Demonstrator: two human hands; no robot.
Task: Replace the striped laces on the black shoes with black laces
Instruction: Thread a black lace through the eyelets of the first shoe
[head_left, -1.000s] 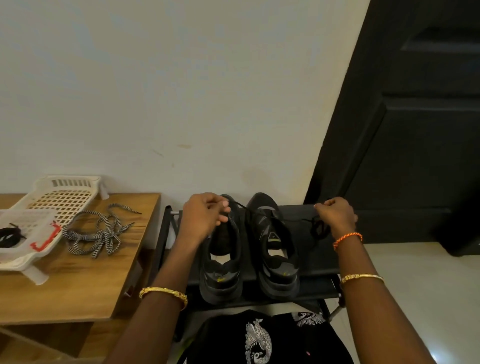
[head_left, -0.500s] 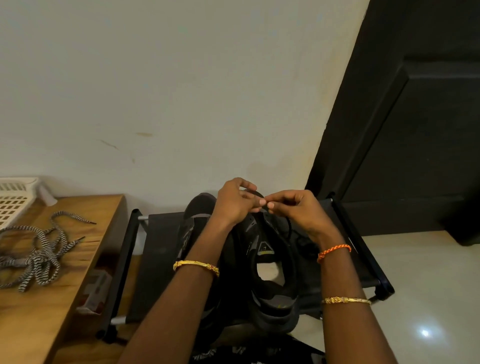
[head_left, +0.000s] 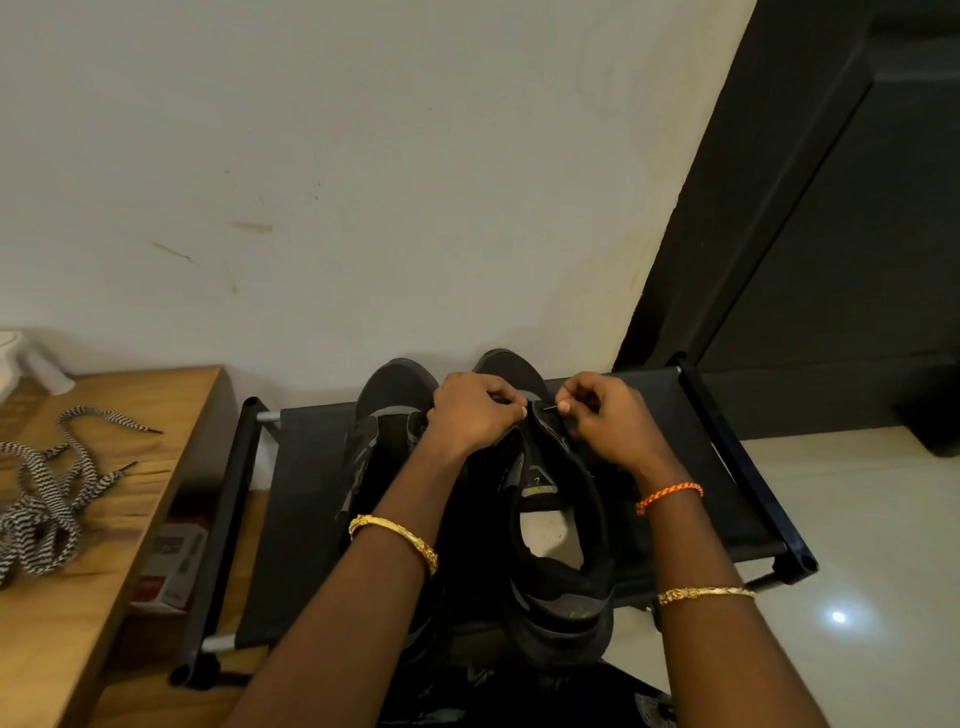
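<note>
Two black shoes (head_left: 550, 519) stand side by side on a low black rack (head_left: 311, 519) against the wall, toes toward it. Both hands work at the front eyelets of the right-hand shoe. The left hand (head_left: 470, 418) curls over the shoe's front, its fingers gripping the upper there to steady it. The right hand (head_left: 605, 421) pinches the stiff tip of a black lace (head_left: 550, 408) between thumb and fingertip, with the tip pointing toward the left hand. How much of the lace is already threaded is hidden under the hands. The striped laces (head_left: 47, 499) lie in a loose heap on the wooden worktop (head_left: 104, 597) to the left, well apart from the shoes, so the removal part looks done.

The step in hand appears to be feeding the lace tip through an eyelet near the toe. To do it well, the left hand should hold the eyelet flap still and slightly lifted so the hole faces the tip. The right hand should keep its pinch close behind the tip, so the lace does not bend as it goes in. Once through, it is worth drawing both ends to even length before crossing to the next pair of holes. Black lace on a black shoe in dim light is hard to read, so feeling for each hole will help.
</note>
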